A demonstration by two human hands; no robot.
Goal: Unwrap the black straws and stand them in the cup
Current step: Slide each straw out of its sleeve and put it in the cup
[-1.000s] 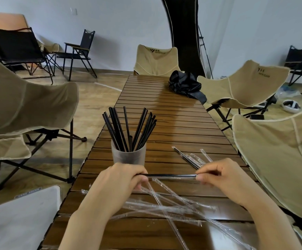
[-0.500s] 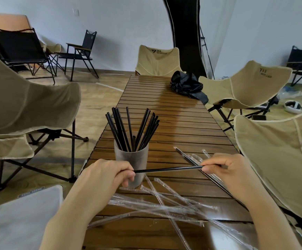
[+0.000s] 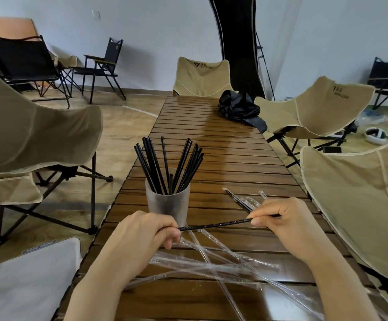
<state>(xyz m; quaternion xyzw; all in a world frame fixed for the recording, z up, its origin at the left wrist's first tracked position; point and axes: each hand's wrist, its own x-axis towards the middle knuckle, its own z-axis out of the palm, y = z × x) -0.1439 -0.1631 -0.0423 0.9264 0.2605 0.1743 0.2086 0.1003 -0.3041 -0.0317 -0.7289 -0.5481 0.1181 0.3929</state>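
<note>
Gripped level between both hands: black straw (image 3: 213, 225) | left end pinched in curled left hand (image 3: 142, 235) | right end pinched by right hand (image 3: 288, 221) | just beyond left hand: cup (image 3: 167, 205) holding standing straws (image 3: 165, 163) | under both hands: empty clear wrappers (image 3: 211, 262) | beyond right hand: wrapped straws (image 3: 241, 202) on table (image 3: 223, 147)

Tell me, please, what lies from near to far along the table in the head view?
Nearest, clear plastic wrappers → thin black straw, held → frosted grey cup → crumpled black bag.
</note>
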